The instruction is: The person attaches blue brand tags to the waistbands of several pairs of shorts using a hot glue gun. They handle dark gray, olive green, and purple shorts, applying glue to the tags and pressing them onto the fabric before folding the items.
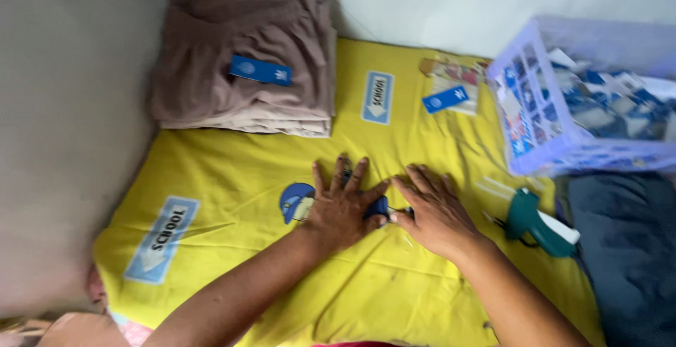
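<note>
blue tag [378,207] | long axis left-right | under left hand [341,210]

— Where are the hands?

— Both lie flat on the yellow cloth [232,171], left hand [343,206] beside right hand [435,213], pressing a small blue tag [378,208] between them.

— And around them?

— A green tagging gun [539,226] near the right hand, a lilac basket [535,157] beyond it, folded brown garments [243,58] at the far edge.
</note>
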